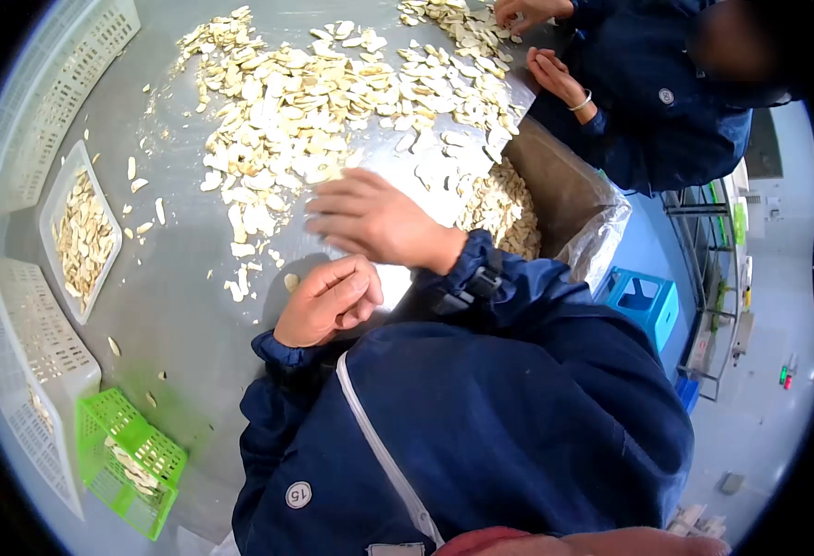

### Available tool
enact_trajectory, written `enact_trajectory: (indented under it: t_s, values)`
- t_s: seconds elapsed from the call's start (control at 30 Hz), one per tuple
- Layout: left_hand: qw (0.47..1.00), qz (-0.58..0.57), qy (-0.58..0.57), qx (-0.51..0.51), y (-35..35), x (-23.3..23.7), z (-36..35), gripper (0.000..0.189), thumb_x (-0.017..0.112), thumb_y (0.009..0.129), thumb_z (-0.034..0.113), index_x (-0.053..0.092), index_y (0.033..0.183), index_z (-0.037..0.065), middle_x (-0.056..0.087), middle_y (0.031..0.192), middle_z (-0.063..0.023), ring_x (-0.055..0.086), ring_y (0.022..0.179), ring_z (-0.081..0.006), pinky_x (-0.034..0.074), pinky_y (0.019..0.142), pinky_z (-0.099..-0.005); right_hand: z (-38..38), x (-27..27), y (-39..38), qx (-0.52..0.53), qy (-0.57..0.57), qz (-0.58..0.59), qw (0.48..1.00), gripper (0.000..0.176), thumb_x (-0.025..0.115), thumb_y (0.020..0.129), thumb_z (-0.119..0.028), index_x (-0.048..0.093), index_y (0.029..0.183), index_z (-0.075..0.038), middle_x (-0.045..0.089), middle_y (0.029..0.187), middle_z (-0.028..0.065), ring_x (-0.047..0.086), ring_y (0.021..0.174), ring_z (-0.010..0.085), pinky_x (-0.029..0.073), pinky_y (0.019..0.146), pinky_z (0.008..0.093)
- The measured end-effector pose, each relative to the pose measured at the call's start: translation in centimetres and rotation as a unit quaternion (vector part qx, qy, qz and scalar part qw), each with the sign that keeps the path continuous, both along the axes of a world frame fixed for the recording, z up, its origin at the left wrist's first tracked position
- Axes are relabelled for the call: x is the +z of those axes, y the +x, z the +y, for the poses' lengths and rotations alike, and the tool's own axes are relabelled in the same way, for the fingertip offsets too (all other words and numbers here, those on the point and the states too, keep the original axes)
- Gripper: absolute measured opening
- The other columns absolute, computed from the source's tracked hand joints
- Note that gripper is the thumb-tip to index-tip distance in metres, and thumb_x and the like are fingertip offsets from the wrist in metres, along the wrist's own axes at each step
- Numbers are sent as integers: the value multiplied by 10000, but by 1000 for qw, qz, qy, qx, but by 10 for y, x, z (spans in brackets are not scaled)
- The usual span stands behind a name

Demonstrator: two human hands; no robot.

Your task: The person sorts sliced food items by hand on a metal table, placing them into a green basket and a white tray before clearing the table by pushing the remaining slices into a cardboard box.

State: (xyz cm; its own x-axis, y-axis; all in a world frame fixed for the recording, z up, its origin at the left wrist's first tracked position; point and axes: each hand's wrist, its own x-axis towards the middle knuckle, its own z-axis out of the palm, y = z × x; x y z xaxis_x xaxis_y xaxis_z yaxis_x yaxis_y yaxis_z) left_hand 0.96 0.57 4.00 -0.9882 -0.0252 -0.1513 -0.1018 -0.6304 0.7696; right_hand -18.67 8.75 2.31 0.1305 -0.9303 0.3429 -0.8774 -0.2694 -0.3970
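Note:
My right hand (pixel 374 220) reaches across from the right with its fingers stretched out, slightly blurred by motion. It is over the near edge of a spread of pale, thin, dried-looking slices (pixel 277 120) on a metal table (pixel 203 315). Closer to my body, my left hand (pixel 333 301) is curled closed, and its fingers hide whatever may be inside. One loose slice (pixel 292 282) lies beside it. Right of my hands, smaller pale pieces (pixel 509 208) fill a clear plastic-lined container (pixel 601 236) at the table's edge.
A white tray of slices (pixel 101 278) stands left, between white perforated baskets (pixel 82 83) (pixel 50 334). A green basket (pixel 133 426) holds some slices. Across the table, a co-worker's hands (pixel 555 79) are near the slices. A blue stool (pixel 643 301) stands on the floor to the right.

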Motion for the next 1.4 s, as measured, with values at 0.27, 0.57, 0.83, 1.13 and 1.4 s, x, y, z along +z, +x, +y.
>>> enact_trajectory:
  t_s: [0.27, 0.57, 0.83, 1.13, 1.4]
  values:
    - [994, -20, 66, 80, -6, -5, 1, 307, 475, 1139, 225, 583, 971, -9, 525, 760, -34, 378, 573, -47, 287, 482, -204, 72, 26, -95, -364, -43, 81, 927, 209, 752, 915, -131, 778, 1119, -89, 744, 1143, 119, 679, 1072, 328, 548, 929, 436]
    - [992, -35, 50, 110, -7, -1, 1, 323, 466, 1139, 236, 562, 939, 1, 508, 736, -27, 369, 562, -48, 269, 472, -207, 66, 34, -99, -361, -7, 64, 930, 184, 711, 923, -121, 747, 1101, -87, 727, 1024, 137, 669, 962, 369, 543, 854, 455]
    - [989, -40, 90, 109, -5, -6, 0, 274, 485, 1136, 221, 620, 1041, 2, 542, 793, -30, 434, 614, -56, 259, 487, -184, 17, 32, -30, -272, 37, 32, 961, 376, 772, 925, -323, 709, 1241, -128, 719, 971, 118, 695, 934, 346, 566, 827, 434]
    - [987, -47, 86, 124, -7, -5, 1, 272, 480, 1137, 222, 590, 1045, -9, 522, 751, -34, 402, 574, -48, 255, 458, -192, 17, 40, -34, -311, 87, -135, 937, 209, 709, 953, -141, 742, 1146, -67, 721, 1000, 146, 720, 895, 331, 584, 777, 415]
    - [979, -48, 111, 163, -8, -7, 0, 344, 443, 1157, 296, 588, 1242, -4, 573, 871, -48, 430, 605, -53, 272, 464, -189, 19, 42, -23, -221, -24, -189, 957, 340, 698, 903, 62, 747, 1207, -83, 754, 1074, 92, 743, 937, 257, 599, 845, 359]
